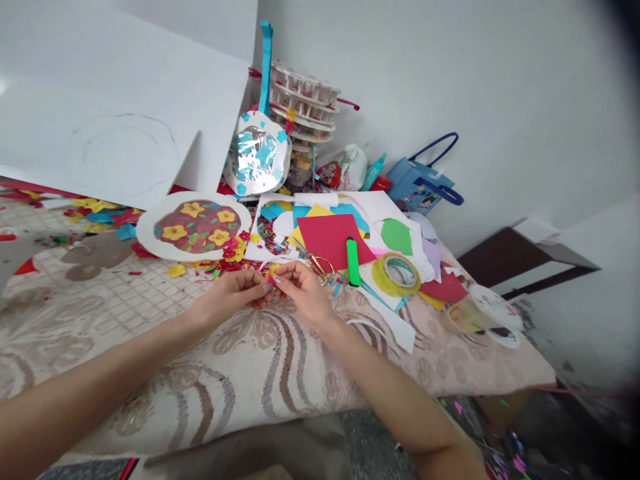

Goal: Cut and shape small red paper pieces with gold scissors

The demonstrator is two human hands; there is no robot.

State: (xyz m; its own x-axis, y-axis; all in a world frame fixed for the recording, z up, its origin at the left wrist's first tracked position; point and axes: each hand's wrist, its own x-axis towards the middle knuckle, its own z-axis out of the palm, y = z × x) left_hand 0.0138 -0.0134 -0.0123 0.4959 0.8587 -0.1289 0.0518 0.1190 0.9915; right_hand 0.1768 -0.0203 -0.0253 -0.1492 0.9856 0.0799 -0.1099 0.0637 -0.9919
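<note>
My left hand [240, 290] and my right hand [304, 288] meet fingertip to fingertip just above the tablecloth. Between their pinched fingers is a small red paper piece [271, 280], partly hidden, with a bit of yellow showing behind it. Just beyond my right hand lie gold-handled scissors [321, 267]. Past my left hand rests a white paper frame [150, 243] around a clear window decorated with yellow and red paper flowers [219, 237]. Loose red and yellow flower cutouts [231, 251] lie at its right edge.
Right of my hands are a green cutter [353, 263], a yellow tape roll [397, 273] and red paper [333, 237]. Behind stand a white-and-blue paper fan [257, 157], a tiered rack [307, 100] and a blue bag [423, 180]. A plastic tub [467, 317] sits near the right edge.
</note>
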